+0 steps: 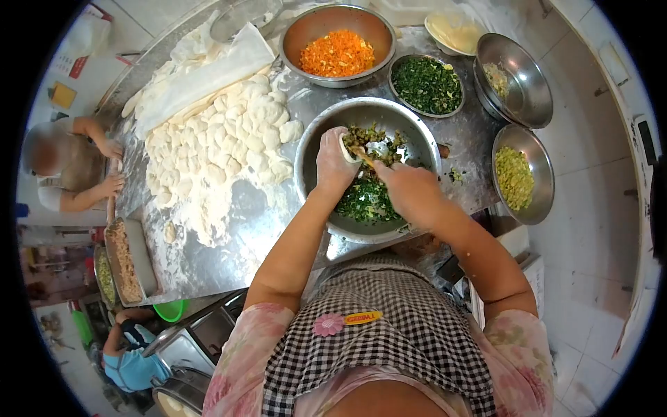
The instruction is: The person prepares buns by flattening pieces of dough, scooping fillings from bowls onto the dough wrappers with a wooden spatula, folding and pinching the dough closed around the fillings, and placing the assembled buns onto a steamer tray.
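White wrapper (344,151), one, in left hand (333,163), one stick (365,158) in right hand (413,192)

Visibility Findings: Obstructed and Illegible Items

On my remote feed, I could not inspect the palm of the left hand (335,165), which hid much of the dough wrapper (345,148). The right hand (413,189) covered the handle of the wooden tool (363,156). A white cloth (208,82) concealed some dough (236,128) beneath it. I found the face of the co-worker (85,161) blurred and the lettering on the yellow badge (363,317) illegible. The bottom edge cut off a round pot (191,389).
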`<action>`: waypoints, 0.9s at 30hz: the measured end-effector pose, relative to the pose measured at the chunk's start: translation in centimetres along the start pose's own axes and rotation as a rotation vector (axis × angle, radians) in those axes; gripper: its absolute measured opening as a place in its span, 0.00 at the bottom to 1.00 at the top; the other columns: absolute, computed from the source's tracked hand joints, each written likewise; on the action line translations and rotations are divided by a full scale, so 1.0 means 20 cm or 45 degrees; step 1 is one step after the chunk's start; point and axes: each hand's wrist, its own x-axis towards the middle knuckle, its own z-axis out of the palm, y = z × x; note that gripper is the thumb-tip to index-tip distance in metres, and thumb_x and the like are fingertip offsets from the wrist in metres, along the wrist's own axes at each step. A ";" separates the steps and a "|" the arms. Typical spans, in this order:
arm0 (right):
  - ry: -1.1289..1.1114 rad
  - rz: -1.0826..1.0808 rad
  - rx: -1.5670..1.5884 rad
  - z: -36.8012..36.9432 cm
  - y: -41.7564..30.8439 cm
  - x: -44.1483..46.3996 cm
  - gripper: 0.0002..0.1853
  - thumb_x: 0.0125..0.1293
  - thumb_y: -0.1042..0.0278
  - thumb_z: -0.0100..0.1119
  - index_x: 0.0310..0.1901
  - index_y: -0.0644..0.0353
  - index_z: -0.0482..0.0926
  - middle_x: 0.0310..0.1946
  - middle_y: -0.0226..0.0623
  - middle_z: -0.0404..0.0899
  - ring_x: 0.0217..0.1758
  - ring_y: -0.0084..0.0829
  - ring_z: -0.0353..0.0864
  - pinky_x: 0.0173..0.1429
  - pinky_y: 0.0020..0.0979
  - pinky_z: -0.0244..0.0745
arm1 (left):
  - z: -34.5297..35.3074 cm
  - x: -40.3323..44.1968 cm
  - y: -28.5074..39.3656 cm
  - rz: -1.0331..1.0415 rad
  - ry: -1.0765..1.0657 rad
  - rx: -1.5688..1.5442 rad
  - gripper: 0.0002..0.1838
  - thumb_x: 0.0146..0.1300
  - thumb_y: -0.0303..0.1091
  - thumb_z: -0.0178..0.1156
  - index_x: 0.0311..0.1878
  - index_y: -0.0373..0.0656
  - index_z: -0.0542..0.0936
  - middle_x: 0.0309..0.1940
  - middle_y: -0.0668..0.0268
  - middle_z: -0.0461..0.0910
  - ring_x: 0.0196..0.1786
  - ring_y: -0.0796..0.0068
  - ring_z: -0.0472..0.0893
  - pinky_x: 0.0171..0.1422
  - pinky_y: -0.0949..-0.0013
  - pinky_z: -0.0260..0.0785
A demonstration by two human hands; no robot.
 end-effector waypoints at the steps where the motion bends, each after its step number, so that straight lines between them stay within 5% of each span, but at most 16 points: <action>1: -0.017 0.019 0.033 -0.01 0.05 0.00 0.23 0.59 0.77 0.44 0.59 0.61 0.69 0.34 0.48 0.78 0.36 0.47 0.79 0.41 0.44 0.74 | 0.01 0.00 -0.02 -0.002 -0.005 -0.007 0.27 0.42 0.29 0.68 0.48 0.40 0.69 0.44 0.56 0.72 0.50 0.53 0.71 0.53 0.59 0.68; 6: 0.147 0.234 0.464 0.13 0.27 0.08 0.20 0.58 0.76 0.45 0.53 0.59 0.75 0.30 0.52 0.78 0.33 0.48 0.79 0.40 0.41 0.73 | 0.02 -0.04 -0.08 0.041 -0.056 0.025 0.28 0.41 0.28 0.68 0.48 0.39 0.68 0.43 0.54 0.72 0.50 0.52 0.72 0.53 0.58 0.68; 9: -0.170 0.289 1.098 0.14 0.17 0.11 0.18 0.58 0.76 0.46 0.51 0.63 0.75 0.30 0.55 0.77 0.35 0.49 0.79 0.40 0.40 0.72 | 0.01 -0.03 -0.07 0.077 -0.063 0.044 0.28 0.42 0.28 0.67 0.48 0.39 0.68 0.43 0.53 0.72 0.50 0.52 0.71 0.53 0.58 0.68; 12: 0.122 0.047 0.660 0.18 0.07 0.09 0.18 0.58 0.77 0.46 0.51 0.63 0.74 0.30 0.54 0.78 0.33 0.50 0.78 0.39 0.41 0.72 | -0.02 -0.03 -0.05 0.110 -0.052 0.053 0.28 0.42 0.27 0.67 0.48 0.39 0.68 0.43 0.53 0.72 0.49 0.51 0.72 0.53 0.59 0.68; 16: 0.199 0.054 0.113 0.15 -0.05 -0.01 0.21 0.59 0.78 0.45 0.55 0.57 0.73 0.34 0.50 0.80 0.36 0.46 0.80 0.41 0.42 0.73 | -0.05 -0.01 -0.01 0.161 0.021 0.023 0.28 0.42 0.27 0.68 0.49 0.39 0.68 0.43 0.54 0.73 0.48 0.51 0.73 0.52 0.59 0.69; 19: 0.142 0.109 0.091 -0.01 -0.01 -0.05 0.22 0.59 0.78 0.46 0.57 0.57 0.71 0.35 0.49 0.79 0.37 0.46 0.80 0.40 0.40 0.73 | -0.10 0.01 0.03 0.010 0.054 -0.174 0.29 0.42 0.29 0.69 0.49 0.40 0.68 0.43 0.57 0.74 0.46 0.55 0.76 0.51 0.62 0.70; 22: 0.426 -0.029 0.396 -0.02 0.13 -0.09 0.24 0.59 0.79 0.50 0.60 0.57 0.69 0.34 0.43 0.79 0.32 0.40 0.79 0.37 0.35 0.74 | -0.18 0.03 0.13 -0.225 -0.002 -0.561 0.30 0.45 0.27 0.70 0.52 0.44 0.67 0.42 0.63 0.75 0.45 0.69 0.77 0.49 0.69 0.72; 23: 0.584 -0.082 0.772 0.01 0.13 -0.07 0.24 0.60 0.79 0.54 0.60 0.61 0.69 0.32 0.35 0.79 0.24 0.24 0.74 0.28 0.25 0.69 | -0.20 0.03 0.18 -0.310 -0.038 -0.757 0.30 0.46 0.25 0.70 0.52 0.44 0.67 0.43 0.64 0.75 0.45 0.71 0.77 0.50 0.70 0.72; 27: 0.329 0.365 1.967 0.03 0.02 -0.06 0.24 0.64 0.74 0.55 0.61 0.66 0.65 0.29 0.25 0.74 0.19 0.08 0.60 0.20 0.12 0.53 | -0.26 0.00 0.34 -0.450 -0.167 -1.552 0.32 0.48 0.20 0.67 0.57 0.43 0.66 0.44 0.64 0.74 0.48 0.73 0.76 0.50 0.73 0.73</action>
